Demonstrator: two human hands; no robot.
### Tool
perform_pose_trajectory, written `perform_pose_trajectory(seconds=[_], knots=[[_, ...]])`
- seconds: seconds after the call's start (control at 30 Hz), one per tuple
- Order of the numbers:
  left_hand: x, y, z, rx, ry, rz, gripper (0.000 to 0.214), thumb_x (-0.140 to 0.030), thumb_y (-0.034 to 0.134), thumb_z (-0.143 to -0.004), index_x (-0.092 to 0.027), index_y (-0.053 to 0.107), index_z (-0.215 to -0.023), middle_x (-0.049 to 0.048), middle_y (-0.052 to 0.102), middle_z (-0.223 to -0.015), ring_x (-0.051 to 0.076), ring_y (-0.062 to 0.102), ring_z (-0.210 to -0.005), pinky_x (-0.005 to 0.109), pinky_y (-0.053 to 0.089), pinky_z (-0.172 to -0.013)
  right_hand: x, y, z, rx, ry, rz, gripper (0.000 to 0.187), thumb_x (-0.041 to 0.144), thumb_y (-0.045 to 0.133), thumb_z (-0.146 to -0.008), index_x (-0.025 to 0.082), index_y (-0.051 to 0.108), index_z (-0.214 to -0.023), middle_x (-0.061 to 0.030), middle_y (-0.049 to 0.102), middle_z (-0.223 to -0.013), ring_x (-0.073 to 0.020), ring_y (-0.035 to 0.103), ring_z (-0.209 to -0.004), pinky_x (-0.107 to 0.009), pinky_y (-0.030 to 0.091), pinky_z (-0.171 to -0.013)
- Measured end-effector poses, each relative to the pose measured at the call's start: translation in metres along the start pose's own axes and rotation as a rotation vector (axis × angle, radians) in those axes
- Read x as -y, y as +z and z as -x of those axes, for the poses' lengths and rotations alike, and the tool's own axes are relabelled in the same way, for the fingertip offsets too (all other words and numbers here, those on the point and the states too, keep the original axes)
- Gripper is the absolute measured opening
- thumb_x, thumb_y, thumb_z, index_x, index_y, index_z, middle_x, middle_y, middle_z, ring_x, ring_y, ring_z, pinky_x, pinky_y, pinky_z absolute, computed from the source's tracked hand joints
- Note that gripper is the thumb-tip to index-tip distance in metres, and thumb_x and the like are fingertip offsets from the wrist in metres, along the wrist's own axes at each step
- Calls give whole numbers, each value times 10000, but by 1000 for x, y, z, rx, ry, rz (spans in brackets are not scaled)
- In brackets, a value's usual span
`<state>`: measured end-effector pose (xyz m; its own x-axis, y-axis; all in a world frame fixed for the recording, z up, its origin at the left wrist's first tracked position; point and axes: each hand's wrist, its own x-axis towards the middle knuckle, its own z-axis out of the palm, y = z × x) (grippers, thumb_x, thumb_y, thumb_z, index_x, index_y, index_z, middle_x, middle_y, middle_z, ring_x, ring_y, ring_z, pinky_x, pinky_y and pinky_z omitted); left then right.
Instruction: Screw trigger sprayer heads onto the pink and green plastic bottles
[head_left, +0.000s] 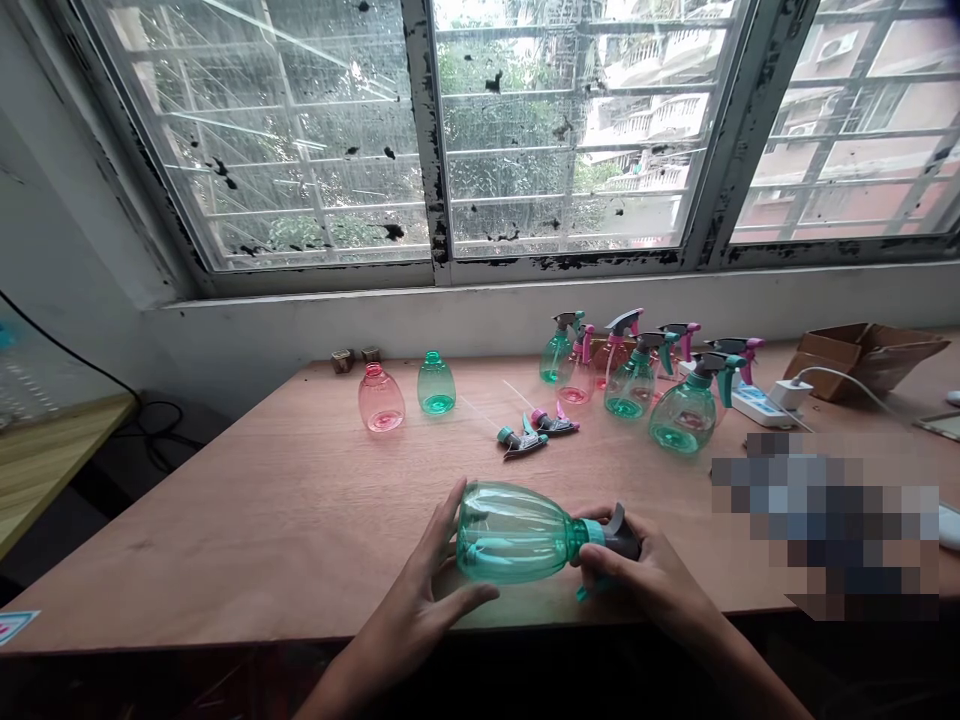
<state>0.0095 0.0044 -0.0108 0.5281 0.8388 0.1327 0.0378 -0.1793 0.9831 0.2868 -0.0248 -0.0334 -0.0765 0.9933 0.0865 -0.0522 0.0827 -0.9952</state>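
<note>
A: Green bottle (514, 540)?
B: Sideways, above the desk (247, 530), near edge. Right hand (654, 565): grip closed round the spray head (621, 538). Left hand (421, 582): grip wide at the base, likely to steady it.
A: Beyond?
B: Two loose spray heads (523, 441) lie flat, probably because long tubes (517, 393) stop them standing.

Head view, facing forward and down over tabletop (247, 530) toward window (517, 150)
</note>
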Motion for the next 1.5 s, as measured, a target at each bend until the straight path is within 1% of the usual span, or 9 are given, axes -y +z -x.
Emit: perform_pose_trajectory(seconds=[0.13,0.33,0.43,0.6,0.77,1.0,1.1,1.23,1.5], knots=[[4,0,1,5,25,-8,826,-321,719,-925,-460,220,-1569,-6,220,-1686,316,345,-1491,454,350,-1211,-1,0,0,1,0,11,398,480,807,-807,159,682,-1005,-20,746,-643,-210,692,-624,-302,557,-637],[1,-4,2,-12,-67,-7,904,-439,718,-912,-317,162,-1614,97,233,-1672,353,288,-1510,483,335,-1217,-3,-1,-1,26,4,-18,392,467,814,-802,155,677,-995,-14,737,-646,-201,689,-608,-300,564,-617],[3,-5,1,-4,-58,-3,870,-425,736,-899,-344,225,-1599,67,168,-1697,360,326,-1494,483,348,-1212,-4,-1,-1,25,5,-9,392,465,811,-803,154,674,-997,-16,736,-640,-205,687,-605,-307,567,-616],[5,-4,3,54,-14,-3,874,-376,705,-935,-427,137,-1597,28,272,-1677,314,394,-1468,497,298,-1233,-5,-1,-1,1,-2,-4,401,479,800,-809,158,670,-1012,-17,731,-628,-213,687,-610,-321,576,-627],[5,-5,2,-8,-21,-59,894,-408,739,-902,-320,200,-1609,82,302,-1665,358,320,-1499,507,276,-1242,-4,0,-1,14,13,5,405,498,800,-803,166,673,-997,-20,739,-633,-219,694,-608,-316,573,-614],[3,-3,-1,31,-5,-11,860,-364,715,-931,-384,178,-1602,44,337,-1653,322,399,-1467,469,344,-1214,-3,-1,-1,-4,-11,-4,393,484,795,-814,161,672,-1001,-9,727,-626,-204,682,-610,-306,564,-637],[3,-3,0,6,-5,-32,941,-394,773,-879,-357,176,-1607,58,389,-1625,330,395,-1466,456,345,-1213,-1,0,0,3,5,14,399,488,798,-808,163,671,-1002,-13,731,-631,-215,693,-620,-315,562,-645],[5,-6,0,-11,-15,-22,849,-440,731,-904,-296,262,-1597,86,477,-1566,331,434,-1436,447,365,-1200,0,0,1,13,25,16,412,494,806,-794,166,669,-1003,-16,733,-636,-224,699,-616,-325,565,-636],[6,-6,-1,41,-58,77,874,-357,761,-891,-389,236,-1588,61,492,-1548,325,431,-1439,454,412,-1162,-3,-2,-1,-2,-2,-42,399,466,812,-802,158,671,-1013,-5,727,-628,-192,673,-598,-292,555,-622]])
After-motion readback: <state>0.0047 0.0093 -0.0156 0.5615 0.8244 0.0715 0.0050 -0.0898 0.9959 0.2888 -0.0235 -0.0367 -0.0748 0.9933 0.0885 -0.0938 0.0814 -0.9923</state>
